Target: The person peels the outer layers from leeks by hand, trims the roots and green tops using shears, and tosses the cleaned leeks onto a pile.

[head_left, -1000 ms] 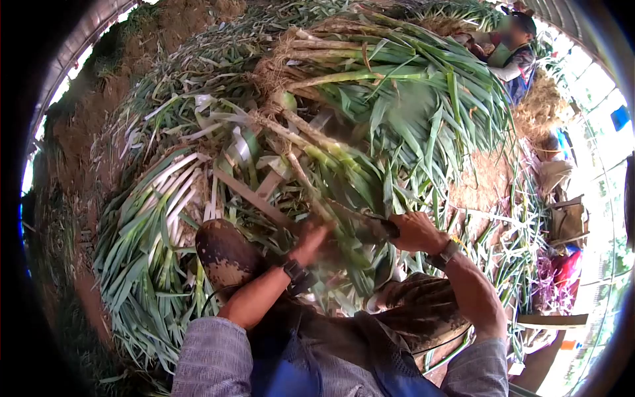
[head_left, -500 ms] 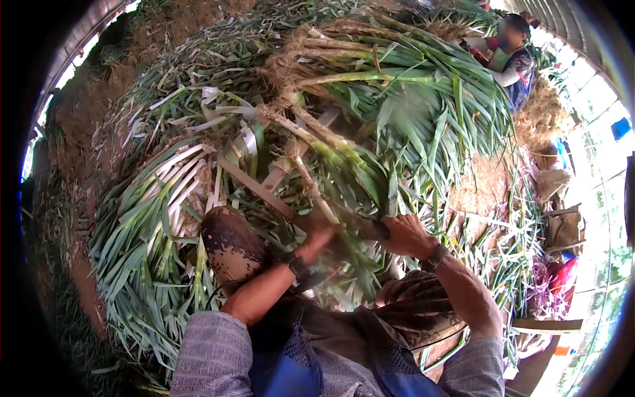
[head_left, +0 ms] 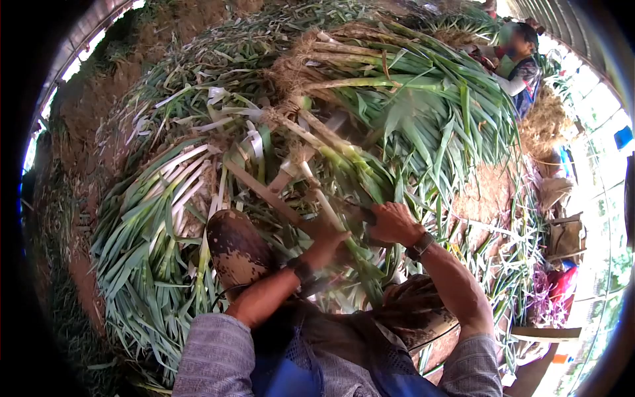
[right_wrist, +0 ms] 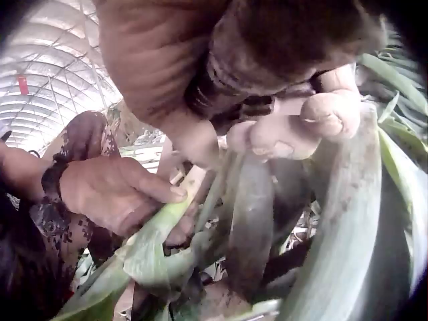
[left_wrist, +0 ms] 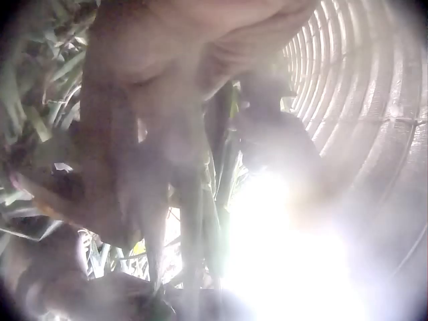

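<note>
In the head view, the left hand (head_left: 329, 235) grips a leek (head_left: 320, 197), its white end pointing far, with the right hand (head_left: 395, 223) just to its right and a leek pile (head_left: 430, 109) beyond. The left wrist view is washed out (the fingers' hold cannot be told there). In the right wrist view, the left hand pinches the leek, while the right hand's fingers curl around a dark handle (right_wrist: 287, 47).

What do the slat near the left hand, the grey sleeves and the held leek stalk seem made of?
Slat: probably unvarnished wood; it is tan, dull and straight-edged, with no grain discernible.
Grey sleeves: woven cloth, matte, with soft creases and fine lines; the fibre is unclear.
Leek stalk: fresh plant tissue, smooth, going from pale to green.
</note>
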Tool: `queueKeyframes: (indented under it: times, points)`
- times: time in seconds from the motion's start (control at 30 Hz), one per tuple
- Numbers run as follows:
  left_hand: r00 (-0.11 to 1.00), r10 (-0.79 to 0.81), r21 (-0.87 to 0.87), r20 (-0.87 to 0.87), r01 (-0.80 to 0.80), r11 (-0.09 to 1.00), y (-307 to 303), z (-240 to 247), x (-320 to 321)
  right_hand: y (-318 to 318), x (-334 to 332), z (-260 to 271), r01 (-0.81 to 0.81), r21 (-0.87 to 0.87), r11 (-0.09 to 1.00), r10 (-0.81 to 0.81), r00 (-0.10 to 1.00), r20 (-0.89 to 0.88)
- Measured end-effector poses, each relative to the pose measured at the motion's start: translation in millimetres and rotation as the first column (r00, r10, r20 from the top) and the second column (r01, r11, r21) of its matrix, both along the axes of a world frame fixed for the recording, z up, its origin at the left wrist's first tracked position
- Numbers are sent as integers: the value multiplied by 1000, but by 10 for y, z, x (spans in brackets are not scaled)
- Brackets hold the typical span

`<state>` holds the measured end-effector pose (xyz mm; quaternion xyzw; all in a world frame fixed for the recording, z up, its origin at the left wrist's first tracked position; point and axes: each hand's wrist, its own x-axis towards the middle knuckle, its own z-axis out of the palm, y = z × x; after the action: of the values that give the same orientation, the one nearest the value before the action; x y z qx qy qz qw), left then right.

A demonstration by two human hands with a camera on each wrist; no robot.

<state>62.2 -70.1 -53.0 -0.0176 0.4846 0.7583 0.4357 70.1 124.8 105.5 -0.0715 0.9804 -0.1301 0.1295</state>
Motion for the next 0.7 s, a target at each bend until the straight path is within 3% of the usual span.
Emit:
queueKeyframes:
  times: [0.07,0.1,0.17,0.27,0.3,0.37,0.4,0.47,0.5,0.57,0.6,0.67,0.7]
  points:
    - [935,-78,-155,-345,26,988,-14,-373,-35,-19,-49,-2,-9,54,999,4,996,94]
    - [936,-78,-155,-344,25,988,-24,-265,-21,-18,-52,39,-9,53,999,4,995,95]
    - [999,-24,79,30,21,997,-30,84,7,15,-47,174,6,53,999,-8,999,42]
    - [990,60,100,127,-73,992,-11,-245,18,117,8,12,-2,16,1000,2,999,47]
    - [990,57,100,129,-70,993,-39,-155,20,139,27,0,0,15,1000,-1,999,49]
    - [947,-9,190,321,-56,980,-115,129,19,193,89,-7,9,-6,1000,-9,1000,6]
    - [948,-13,192,319,-52,980,-121,0,8,211,126,1,12,-4,1000,-12,1000,4]
    - [978,-10,264,210,-47,963,-123,-380,-29,219,193,26,-100,-35,994,104,985,135]
    - [978,-13,261,208,-43,964,-142,-310,-28,205,212,66,-96,-38,995,101,986,133]
    - [974,-15,289,227,-53,956,-146,-79,-25,203,262,165,80,-105,991,-79,997,15]
    - [975,-23,290,220,-43,956,-120,-50,-31,245,264,155,46,-106,993,-50,998,-36]
    - [974,-145,281,-171,190,941,-94,7,-52,303,338,144,6,-167,986,-12,999,-31]
    - [973,-150,275,-175,195,941,-116,-7,-70,282,376,202,-38,-231,972,35,999,-19]
